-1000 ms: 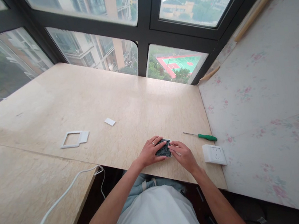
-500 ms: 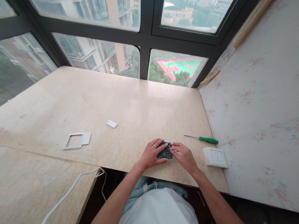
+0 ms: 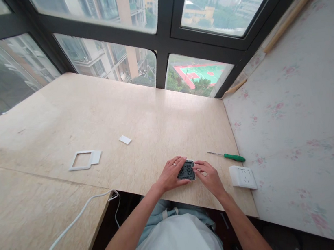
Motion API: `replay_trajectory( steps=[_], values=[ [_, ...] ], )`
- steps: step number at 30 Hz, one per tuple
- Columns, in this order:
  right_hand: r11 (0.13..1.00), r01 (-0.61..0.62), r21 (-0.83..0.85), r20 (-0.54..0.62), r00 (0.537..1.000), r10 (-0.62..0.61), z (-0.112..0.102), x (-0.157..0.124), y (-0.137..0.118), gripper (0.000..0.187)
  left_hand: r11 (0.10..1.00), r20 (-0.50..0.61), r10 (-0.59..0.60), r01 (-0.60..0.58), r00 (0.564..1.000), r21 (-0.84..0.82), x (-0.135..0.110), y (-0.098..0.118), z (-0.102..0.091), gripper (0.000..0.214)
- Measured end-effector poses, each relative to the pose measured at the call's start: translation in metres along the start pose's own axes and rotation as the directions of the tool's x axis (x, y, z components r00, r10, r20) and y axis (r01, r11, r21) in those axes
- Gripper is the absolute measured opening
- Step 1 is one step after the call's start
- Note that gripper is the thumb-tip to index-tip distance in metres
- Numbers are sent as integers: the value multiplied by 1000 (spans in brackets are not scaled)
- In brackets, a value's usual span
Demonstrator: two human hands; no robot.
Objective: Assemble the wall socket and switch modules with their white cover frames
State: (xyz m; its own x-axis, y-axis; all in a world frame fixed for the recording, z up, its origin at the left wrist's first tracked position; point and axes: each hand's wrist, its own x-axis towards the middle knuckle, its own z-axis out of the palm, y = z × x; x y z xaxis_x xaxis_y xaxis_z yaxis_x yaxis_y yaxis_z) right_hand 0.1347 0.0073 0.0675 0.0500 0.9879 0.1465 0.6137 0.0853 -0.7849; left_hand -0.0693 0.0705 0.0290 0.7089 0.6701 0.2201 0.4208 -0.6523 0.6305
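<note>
A small wall-switch panel (image 3: 188,170), dark grey inside a white rim, is at the counter's front part. My left hand (image 3: 172,174) is closed round its left side, thumb along the near edge and fingers along the far edge. At the panel's right edge, the thumb and forefinger of my right hand (image 3: 207,176) are pinched together. Anything between those fingertips is too small to make out. To the right of my hands lies a screwdriver (image 3: 234,157) with a green handle, its thin shaft pointing left.
A white socket box (image 3: 243,177) stands by the papered wall (image 3: 307,139). Left on the counter (image 3: 148,119) lie a white square frame (image 3: 82,167) and a small white plate (image 3: 125,140). A white cable (image 3: 72,223) crosses the left side. Windows border the back.
The fingers of my right hand have shifted slightly at the panel's right edge, and more of the panel's dark face and white rim shows. The camera view has tilted a little.
</note>
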Motion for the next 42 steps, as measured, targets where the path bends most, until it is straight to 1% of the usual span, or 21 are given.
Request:
replay_trajectory(
  steps=[6, 10, 15, 19, 21, 24, 26, 28, 31, 34, 37, 40, 42],
  values=[
    [999, -44, 8, -41, 998, 44, -10, -3, -1, 20, 999, -4, -28, 27, 1000, -45, 1, 1, -2, 97],
    [995, -82, -59, -95, 993, 76, -25, -6, 8, 22, 997, 0, -42, 42, 999, -65, 1, 0, -1, 98],
    [975, -159, -158, -169, 977, 132, -57, -5, 32, 28, 995, -3, -44, 43, 999, -88, 1, -3, -1, 97],
    [930, -245, -275, -196, 961, 195, -92, 8, 56, 33, 991, -18, -56, 53, 998, -119, 2, -4, -2, 96],
    [893, -278, -354, -185, 957, 224, -107, 19, 66, 36, 990, -30, -54, 49, 998, -133, 3, -4, -3, 94],
    [824, -317, -470, -145, 948, 282, -124, 35, 78, 47, 989, -40, -51, 45, 998, -141, 3, -4, -3, 92],
    [778, -341, -527, -108, 935, 337, -132, 45, 84, 53, 989, -44, -54, 47, 998, -141, 2, -4, -3, 91],
    [742, -358, -567, -70, 918, 389, -137, 53, 87, 52, 989, -54, -53, 45, 997, -142, 2, -4, -3, 90],
    [724, -356, -591, -18, 903, 430, -145, 62, 87, 51, 989, -68, -50, 40, 996, -143, 1, -4, -2, 90],
    [759, -324, -565, 10, 917, 399, -151, 64, 81, 56, 989, -80, -51, 39, 996, -144, 1, -5, -2, 90],
    [823, -272, -498, -11, 951, 308, -152, 58, 71, 57, 989, -89, -50, 37, 995, -141, 1, -5, -1, 90],
    [877, -232, -421, -99, 973, 210, -146, 45, 60, 60, 990, -98, -51, 38, 994, -134, 0, -5, 0, 88],
    [906, -225, -359, -194, 967, 163, -140, 36, 52, 65, 991, -99, -52, 39, 994, -129, 0, -5, 0, 88]
  ],
)
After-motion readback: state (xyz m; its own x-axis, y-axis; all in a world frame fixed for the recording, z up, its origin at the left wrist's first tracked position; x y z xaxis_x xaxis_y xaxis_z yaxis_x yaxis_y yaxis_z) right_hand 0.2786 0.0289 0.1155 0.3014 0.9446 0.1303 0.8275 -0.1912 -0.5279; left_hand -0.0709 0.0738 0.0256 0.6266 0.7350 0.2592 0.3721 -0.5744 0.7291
